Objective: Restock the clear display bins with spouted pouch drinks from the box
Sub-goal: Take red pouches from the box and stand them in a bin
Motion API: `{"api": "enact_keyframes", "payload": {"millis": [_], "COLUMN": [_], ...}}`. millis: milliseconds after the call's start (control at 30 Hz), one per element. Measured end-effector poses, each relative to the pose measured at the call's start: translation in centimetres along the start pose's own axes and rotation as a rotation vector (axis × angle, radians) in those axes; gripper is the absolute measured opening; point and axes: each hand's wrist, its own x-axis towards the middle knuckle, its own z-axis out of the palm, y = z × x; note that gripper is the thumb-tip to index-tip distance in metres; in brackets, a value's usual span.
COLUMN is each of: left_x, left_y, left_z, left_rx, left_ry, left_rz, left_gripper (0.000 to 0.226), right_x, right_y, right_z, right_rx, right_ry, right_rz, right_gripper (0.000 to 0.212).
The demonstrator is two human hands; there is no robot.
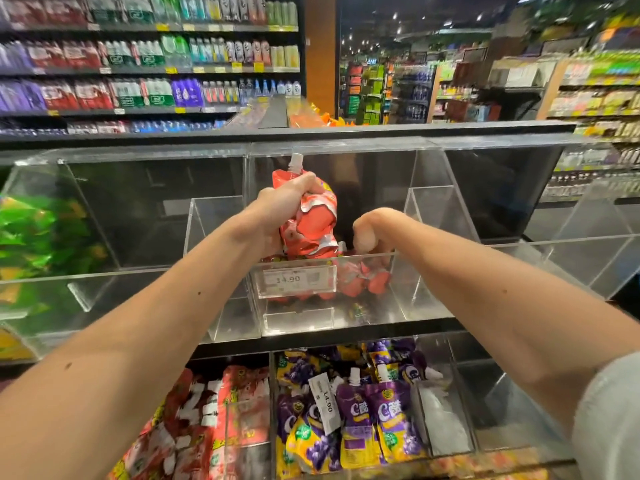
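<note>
Both arms reach forward into the middle clear bin (367, 317) on the upper row of the display. Her or his left hand (280, 209) is clenched round a bunch of red spouted pouches (311, 216), held upright above the bin's front edge, one white spout (296, 161) poking up past the knuckles. Just beside it, the right hand (365, 228) dips down behind the front wall, wrist bent; its fingers are blurred and I cannot tell whether they grip anything. More red pouches (367, 284) lie in the bottom of that bin, behind a price tag (299, 280) reading 14.90. Purple pouches (367, 414) fill a bin below, and green packs (34, 230) sit far left.
</note>
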Motion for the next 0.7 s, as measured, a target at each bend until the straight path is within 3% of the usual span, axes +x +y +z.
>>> {"api": "enact_keyframes", "payload": {"millis": [67,133,200,267,367,533,667,700], "left_x": [-0.3,-0.6,-0.7,-0.8,-1.7,-1.5,-1.8,-2.1], "left_y": [0.1,0.1,0.2,0.3,0.6,0.2,0.5,0.8], "left_z": [-0.1,-0.2,-0.3,-0.3,0.2,0.5,-0.1,-0.2], "left_rx": [-0.026,-0.072,-0.162,-0.247,-0.231,0.047,0.318,0.402], "left_ry": [-0.006,-0.019,-0.032,-0.045,-0.037,0.115,0.233,0.264], "left_rz": [0.009,-0.011,-0.027,-0.009,0.014,0.15,0.269,0.315], "left_gripper": [0.058,0.072,0.077,0.071,0.049,0.007,0.019,0.021], "right_x": [-1.0,-1.7,-3.4,-4.3,-4.5,-4.8,-5.0,-5.2], "right_y": [-0.5,-1.0,-1.5,-1.4,-0.9,-0.1,-1.9,-2.7], "right_z": [-0.3,-0.6,-0.7,-0.6,-0.3,0.1,0.2,0.3], "right_rx": [0.131,0.607,1.046,1.21,1.173,1.003,0.873,0.794], "right_ry": [0.16,0.233,0.091,0.007,-0.002,0.098,0.121,0.097], "right_rz": [-0.109,-0.285,-0.476,-0.568,-0.591,-0.434,-0.265,-0.235], "right_gripper": [0.016,0.018,0.016,0.016,0.015,0.009,0.003,0.014]}}
